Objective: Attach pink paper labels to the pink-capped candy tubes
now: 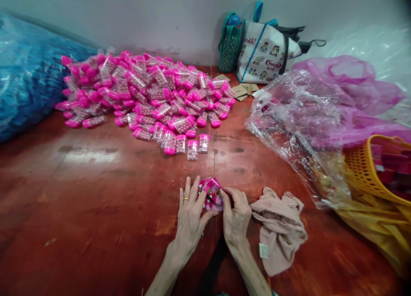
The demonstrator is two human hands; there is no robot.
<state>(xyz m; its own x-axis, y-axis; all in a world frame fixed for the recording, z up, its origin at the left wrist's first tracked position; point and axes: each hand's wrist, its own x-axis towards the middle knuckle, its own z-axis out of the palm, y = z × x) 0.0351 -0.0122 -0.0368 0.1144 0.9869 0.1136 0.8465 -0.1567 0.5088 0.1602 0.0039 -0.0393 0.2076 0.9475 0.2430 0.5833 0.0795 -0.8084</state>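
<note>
Between my hands is a small shiny pink printed wrapper, folded or bunched; its exact shape is partly hidden by my fingers. My left hand holds its left side between thumb and index finger, while the other fingers stretch forward. A gold-coloured ring is on one of those fingers. On the wrapper's right edge, my right hand pinches with thumb and index finger, the rest curled in. Just ahead stand several small clear bottles with pink caps and pale pink beads.
A large heap of similar bottles lies against the wall. Right of my hands is a crumpled beige cloth. Farther right are clear plastic, pink netting and a yellow basket. Blue bags bulge at left; a tote stands behind.
</note>
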